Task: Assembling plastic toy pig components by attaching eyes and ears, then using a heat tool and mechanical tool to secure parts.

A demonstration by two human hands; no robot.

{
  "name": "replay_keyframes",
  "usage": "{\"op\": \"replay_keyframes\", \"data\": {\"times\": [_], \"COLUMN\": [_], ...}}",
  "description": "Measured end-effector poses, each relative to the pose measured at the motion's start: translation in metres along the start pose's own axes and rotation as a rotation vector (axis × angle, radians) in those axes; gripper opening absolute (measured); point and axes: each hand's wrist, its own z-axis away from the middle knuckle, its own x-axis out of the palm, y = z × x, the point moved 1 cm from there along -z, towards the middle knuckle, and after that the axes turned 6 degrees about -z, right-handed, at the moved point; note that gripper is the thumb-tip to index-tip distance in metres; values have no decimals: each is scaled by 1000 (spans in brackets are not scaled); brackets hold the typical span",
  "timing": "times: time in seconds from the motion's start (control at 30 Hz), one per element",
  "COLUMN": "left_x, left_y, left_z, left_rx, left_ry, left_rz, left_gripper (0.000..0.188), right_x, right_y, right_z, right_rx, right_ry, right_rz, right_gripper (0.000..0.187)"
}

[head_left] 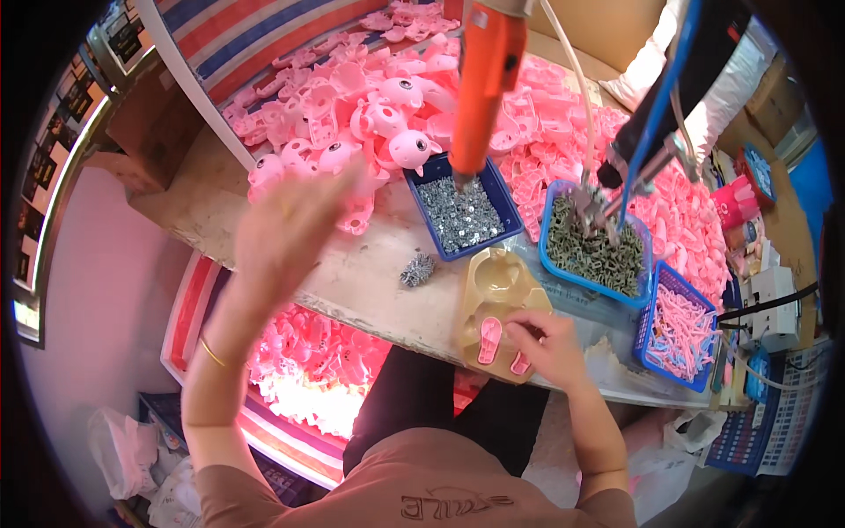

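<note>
Head view: two hands, three blue trays (504, 189), two pink feet (489, 340).

A single head-worn fisheye view looks steeply down, close over the workbench (370, 273) and the person's lap.

Right hand (547, 345) rests on tan jig (498, 290) beside pink foot pieces (489, 340); blurred left hand (286, 227) raised over bench (352, 273)
</note>
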Motion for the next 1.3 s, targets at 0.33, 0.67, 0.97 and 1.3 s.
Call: {"op": "replay_keyframes", "data": {"times": [0.33, 0.67, 0.97, 1.3], "left_x": [69, 76, 69, 80], "left_y": [185, 249, 174, 173], "left_z": [30, 33, 51, 59], "left_rx": [305, 144, -241, -278], "left_ry": [182, -233, -358, -414], "left_rz": [314, 426, 692, 712], "left_gripper": [36, 54, 77, 87], "right_x": [-43, -69, -34, -31], "right_y": [-7, 14, 16, 5], "right_z": [18, 48, 31, 29], "right_rx": [8, 149, -290, -324], "right_ry": [299, 392, 41, 41], "right_rz": [-41, -106, 465, 624], "right_gripper": [13, 14, 62, 61]}}
